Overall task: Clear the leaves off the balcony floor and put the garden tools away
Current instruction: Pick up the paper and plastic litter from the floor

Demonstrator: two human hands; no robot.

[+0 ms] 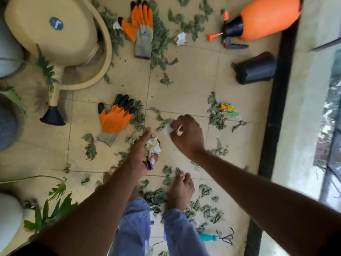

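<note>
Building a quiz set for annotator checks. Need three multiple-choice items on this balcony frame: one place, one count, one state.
1. Where does the orange plastic pressure sprayer lie?
A. top right, by the dark threshold
B. bottom left, among the plants
C. between the person's feet

2. How many orange-and-grey work gloves lie on the tiled floor?
A. one
B. two
C. four

3. What is the left hand doing?
A. resting flat on the tiles
B. holding a wad of crumpled white paper scraps
C. gripping the beige plastic watering can

Answers:
1 A: the sprayer lies on its side in the upper right corner.
2 B: one glove lies near the top and the other glove at centre left.
3 B: its fingers curl round the scraps, while the right hand pinches a small pale scrap.
</note>
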